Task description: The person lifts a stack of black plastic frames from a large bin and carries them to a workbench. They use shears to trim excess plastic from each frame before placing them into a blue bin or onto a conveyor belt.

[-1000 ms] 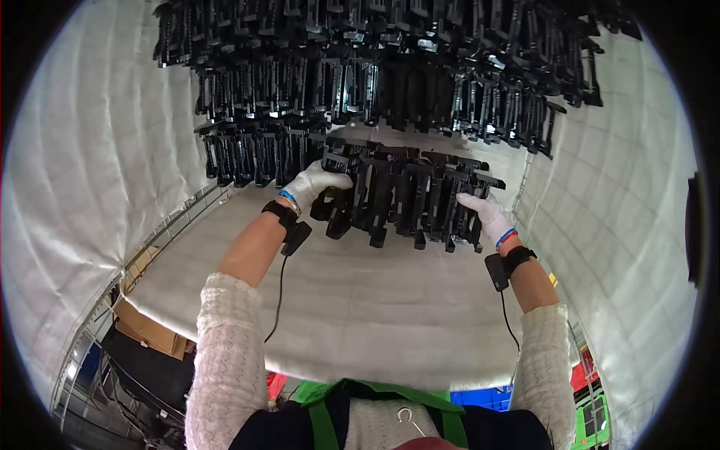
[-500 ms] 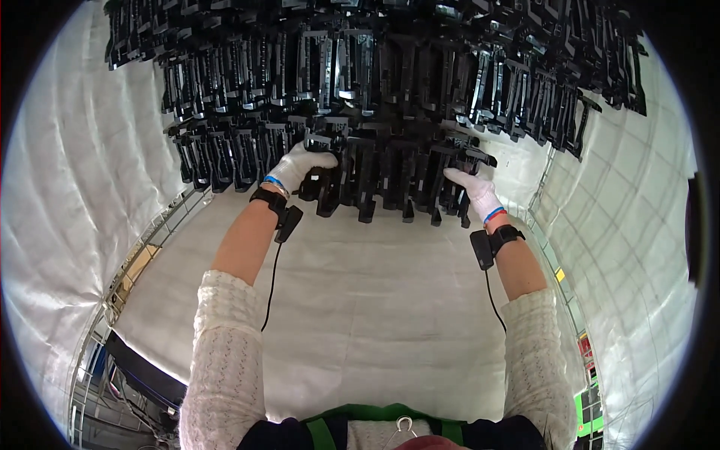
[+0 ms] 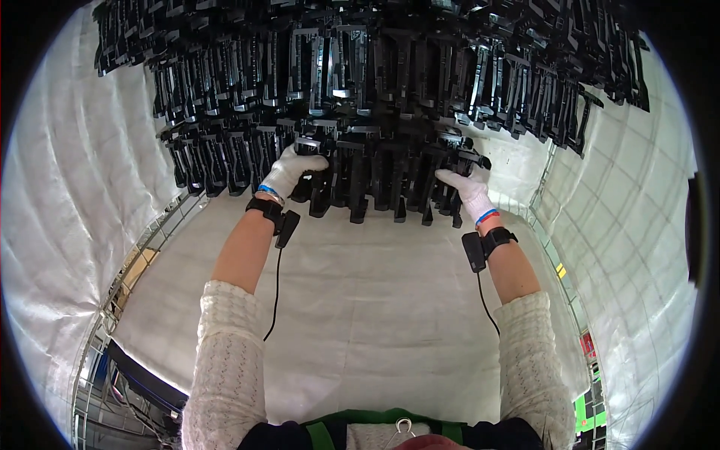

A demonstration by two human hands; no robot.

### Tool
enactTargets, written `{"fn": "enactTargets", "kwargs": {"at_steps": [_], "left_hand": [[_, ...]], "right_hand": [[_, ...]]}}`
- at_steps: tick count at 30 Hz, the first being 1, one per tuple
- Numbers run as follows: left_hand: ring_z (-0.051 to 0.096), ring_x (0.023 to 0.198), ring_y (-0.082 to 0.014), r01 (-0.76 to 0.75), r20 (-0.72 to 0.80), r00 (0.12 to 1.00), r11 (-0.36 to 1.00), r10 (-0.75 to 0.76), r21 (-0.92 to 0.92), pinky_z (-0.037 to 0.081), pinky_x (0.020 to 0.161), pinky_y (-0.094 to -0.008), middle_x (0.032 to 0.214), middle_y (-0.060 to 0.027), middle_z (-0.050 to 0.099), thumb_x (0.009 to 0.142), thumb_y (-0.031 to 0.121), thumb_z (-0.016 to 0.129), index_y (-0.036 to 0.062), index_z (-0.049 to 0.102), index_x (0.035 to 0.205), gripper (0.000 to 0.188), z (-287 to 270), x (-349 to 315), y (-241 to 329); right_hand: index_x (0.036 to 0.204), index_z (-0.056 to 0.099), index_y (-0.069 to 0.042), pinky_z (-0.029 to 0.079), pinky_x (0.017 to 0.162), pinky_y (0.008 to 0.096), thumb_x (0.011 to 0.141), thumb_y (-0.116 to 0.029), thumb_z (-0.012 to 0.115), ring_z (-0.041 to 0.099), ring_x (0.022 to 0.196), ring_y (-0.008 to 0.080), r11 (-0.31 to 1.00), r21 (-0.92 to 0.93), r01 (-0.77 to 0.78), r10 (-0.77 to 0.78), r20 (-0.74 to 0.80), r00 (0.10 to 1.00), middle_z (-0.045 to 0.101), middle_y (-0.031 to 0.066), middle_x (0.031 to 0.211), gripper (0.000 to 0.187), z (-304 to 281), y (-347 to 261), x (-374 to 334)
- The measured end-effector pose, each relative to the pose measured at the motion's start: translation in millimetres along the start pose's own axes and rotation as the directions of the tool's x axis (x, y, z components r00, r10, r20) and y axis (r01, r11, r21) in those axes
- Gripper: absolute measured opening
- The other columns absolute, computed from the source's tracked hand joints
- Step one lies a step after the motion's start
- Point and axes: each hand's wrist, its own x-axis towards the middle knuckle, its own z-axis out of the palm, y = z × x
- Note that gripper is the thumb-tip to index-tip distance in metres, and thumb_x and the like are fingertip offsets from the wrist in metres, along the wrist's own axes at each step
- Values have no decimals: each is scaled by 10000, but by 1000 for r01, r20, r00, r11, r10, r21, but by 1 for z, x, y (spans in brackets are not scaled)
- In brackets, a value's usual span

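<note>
Between my two white-gloved hands is a row of long black plastic parts (image 3: 358,180), packed side by side with their lower ends hanging free. My left hand (image 3: 291,172) closes round the left end of this row, its thumb lying across the front. At the other end my right hand (image 3: 466,187) grips the outermost parts, its thumb pointing inward over them. The other fingers of both hands are mostly hidden behind the parts. Each wrist carries a black strap with a small box and a cable.
Further black parts (image 3: 202,161) stand in a row to the left. More stacked layers (image 3: 322,67) rise behind and above. A pale sheet (image 3: 375,300) covers the surface below. White sheeting over wire mesh walls (image 3: 630,225) encloses both sides.
Both hands and the row of black parts between them have shifted slightly to the left. The grip looks the same.
</note>
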Motion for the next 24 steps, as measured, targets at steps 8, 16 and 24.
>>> {"fn": "enactTargets", "kwargs": {"at_steps": [8, 16, 24], "left_hand": [[694, 896, -152, -18, -27, 999, 1000, 18, 12, 536, 881, -308, 959, -20, 747, 798, 147, 810, 61, 774, 1041, 260, 5, -4, 3], [651, 739, -132, -34, -74, 997, 997, 38, 63, 529, 706, -322, 822, 4, 708, 726, 182, 873, 72, 743, 919, 257, 3, 7, -2], [691, 808, -148, 21, -100, 995, 998, -16, 51, 560, 765, -323, 923, -5, 739, 765, 112, 858, 67, 748, 1006, 268, -10, 9, -23]], "right_hand": [[1146, 760, 20, 600, 888, 303, 861, -104, 860, 755, 911, 169, 900, -433, 40, -122, -164, 979, 791, 79, 1040, 326, 51, -45, -12], [1119, 753, 27, 595, 896, 310, 841, -78, 872, 746, 919, 164, 924, -378, 53, -144, -216, 966, 785, 70, 1043, 320, 50, -23, -17], [1132, 773, -5, 570, 936, 316, 827, -156, 904, 735, 961, 160, 914, -397, -84, -30, -273, 961, 791, 70, 1061, 364, 58, -21, -16]]}}
